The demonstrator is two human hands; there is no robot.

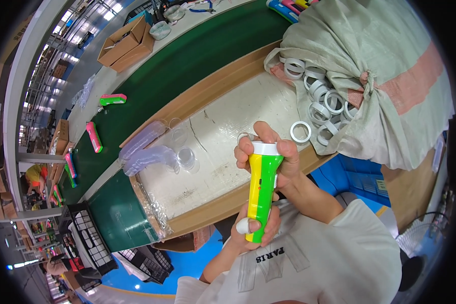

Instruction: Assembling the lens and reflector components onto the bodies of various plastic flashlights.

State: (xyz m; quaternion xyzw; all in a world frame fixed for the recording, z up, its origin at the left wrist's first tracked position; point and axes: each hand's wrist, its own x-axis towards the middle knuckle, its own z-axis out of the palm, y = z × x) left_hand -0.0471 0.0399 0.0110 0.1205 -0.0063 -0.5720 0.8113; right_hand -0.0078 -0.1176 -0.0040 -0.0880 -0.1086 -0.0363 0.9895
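Observation:
Held upright in front of my chest is a yellow and green flashlight (263,190) with a white ring (265,148) around its head. My left hand (272,224) wraps the lower end of its handle, and white tape covers that thumb. Up at the head, my right hand (288,157) is closed with its fingers and thumb gripping the white ring's edge. One loose white ring (300,132) lies just beyond the right hand. Several more white rings (319,93) spill from the mouth of a woven sack (359,35).
A cardboard-edged tray (228,116) holds stacked clear plastic discs (186,158) at its left. Behind it runs a green conveyor belt (187,66), carrying a pink flashlight (93,137) and others. An open carton (126,45) stands beyond. Black crates (91,238) are lower left.

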